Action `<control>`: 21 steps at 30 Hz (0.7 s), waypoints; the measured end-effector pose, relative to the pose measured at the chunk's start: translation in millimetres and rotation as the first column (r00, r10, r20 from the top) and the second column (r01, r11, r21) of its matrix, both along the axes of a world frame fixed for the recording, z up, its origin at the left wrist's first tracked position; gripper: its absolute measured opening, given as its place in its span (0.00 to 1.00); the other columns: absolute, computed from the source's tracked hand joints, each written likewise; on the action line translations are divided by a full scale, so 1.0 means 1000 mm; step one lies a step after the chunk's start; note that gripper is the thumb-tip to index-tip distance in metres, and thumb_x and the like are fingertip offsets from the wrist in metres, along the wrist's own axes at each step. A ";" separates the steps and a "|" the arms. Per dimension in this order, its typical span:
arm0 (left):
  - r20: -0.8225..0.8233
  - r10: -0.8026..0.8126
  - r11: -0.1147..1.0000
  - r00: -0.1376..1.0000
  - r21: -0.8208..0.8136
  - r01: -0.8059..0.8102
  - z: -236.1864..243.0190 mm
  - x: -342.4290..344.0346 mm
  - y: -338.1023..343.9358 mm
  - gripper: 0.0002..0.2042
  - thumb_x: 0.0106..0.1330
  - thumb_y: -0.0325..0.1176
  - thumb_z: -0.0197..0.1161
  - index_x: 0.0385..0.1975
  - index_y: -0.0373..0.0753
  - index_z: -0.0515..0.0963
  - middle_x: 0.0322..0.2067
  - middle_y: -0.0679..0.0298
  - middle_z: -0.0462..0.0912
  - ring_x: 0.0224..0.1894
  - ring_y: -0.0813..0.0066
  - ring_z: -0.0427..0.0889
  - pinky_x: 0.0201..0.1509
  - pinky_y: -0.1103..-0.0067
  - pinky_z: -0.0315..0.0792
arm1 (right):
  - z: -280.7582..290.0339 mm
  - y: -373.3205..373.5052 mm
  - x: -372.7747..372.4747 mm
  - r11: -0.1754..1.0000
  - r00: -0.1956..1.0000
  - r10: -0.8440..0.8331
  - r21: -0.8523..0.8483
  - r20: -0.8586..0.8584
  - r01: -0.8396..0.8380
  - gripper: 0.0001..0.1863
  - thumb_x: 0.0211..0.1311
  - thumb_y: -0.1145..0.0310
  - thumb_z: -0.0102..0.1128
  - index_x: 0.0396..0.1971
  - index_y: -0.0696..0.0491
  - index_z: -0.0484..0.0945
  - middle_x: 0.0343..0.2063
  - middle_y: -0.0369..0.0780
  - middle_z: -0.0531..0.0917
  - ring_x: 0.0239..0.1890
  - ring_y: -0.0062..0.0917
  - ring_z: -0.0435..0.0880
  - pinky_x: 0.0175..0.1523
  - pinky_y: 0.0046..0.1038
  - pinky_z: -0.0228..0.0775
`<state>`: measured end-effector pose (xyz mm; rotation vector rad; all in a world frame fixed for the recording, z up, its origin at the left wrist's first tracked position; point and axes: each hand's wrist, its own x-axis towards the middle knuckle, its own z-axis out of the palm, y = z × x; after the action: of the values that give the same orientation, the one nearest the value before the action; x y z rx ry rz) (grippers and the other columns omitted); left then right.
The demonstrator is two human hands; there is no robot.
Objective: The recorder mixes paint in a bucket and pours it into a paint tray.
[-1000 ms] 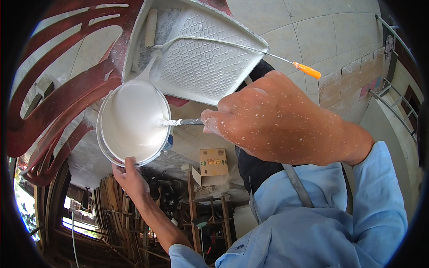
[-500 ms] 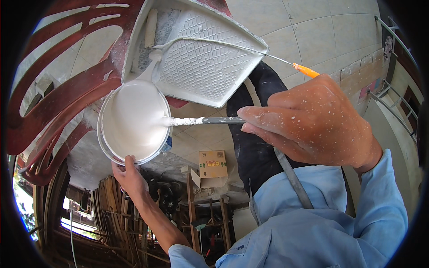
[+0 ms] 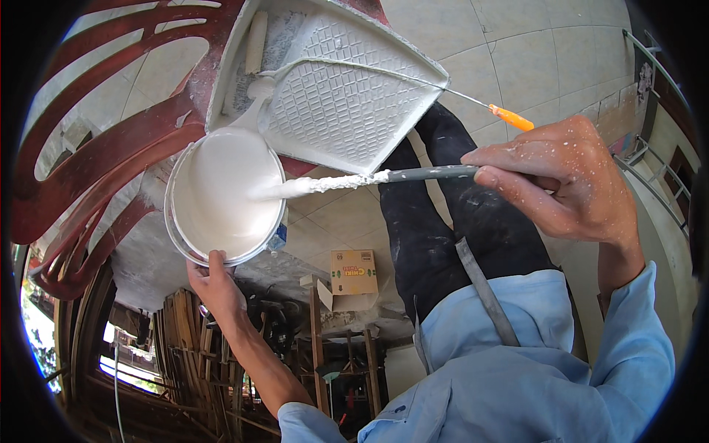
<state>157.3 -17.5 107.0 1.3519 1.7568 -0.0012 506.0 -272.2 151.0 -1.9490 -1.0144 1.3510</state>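
Observation:
My left hand (image 3: pixel 218 292) grips the lower rim of a white bucket (image 3: pixel 221 203) filled with white paint. My right hand (image 3: pixel 554 177), speckled with white, pinches a grey stick (image 3: pixel 425 173) whose far part is thickly coated in paint and reaches into the bucket's paint. Just beyond the bucket lies a white paint tray (image 3: pixel 347 111) with a ridged slope, a roller sleeve (image 3: pixel 256 40) in its well and a wire frame with an orange handle (image 3: pixel 509 116) lying across it. A white handled piece (image 3: pixel 258 92) in the tray is partly hidden by the bucket.
A red plastic chair (image 3: pixel 103 133) stands at the left, under the tray. A cardboard box (image 3: pixel 354 272) lies on the tiled floor (image 3: pixel 539 52). Wooden planks (image 3: pixel 185 332) are stacked below. A metal frame (image 3: pixel 653 177) is at the right edge, and my legs show below the tray.
My right hand has moved right and upward, drawing more of the paint-coated stick out of the bucket. The bucket and my left hand have shifted slightly upward.

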 end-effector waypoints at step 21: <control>0.002 -0.008 1.000 1.000 -0.003 0.008 -0.002 0.005 -0.004 0.19 0.59 0.24 0.55 0.52 0.26 0.67 0.45 0.55 0.75 0.44 0.71 0.77 0.50 0.73 0.75 | 0.016 -0.080 0.036 0.947 0.967 -0.153 -0.251 0.202 0.202 0.12 0.63 0.66 0.59 0.35 0.60 0.85 0.15 0.34 0.75 0.17 0.13 0.63 0.22 0.20 0.49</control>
<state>162.2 -21.3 105.2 1.3564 1.7488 -0.0076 542.3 -352.5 167.1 -2.3400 -0.7391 1.2826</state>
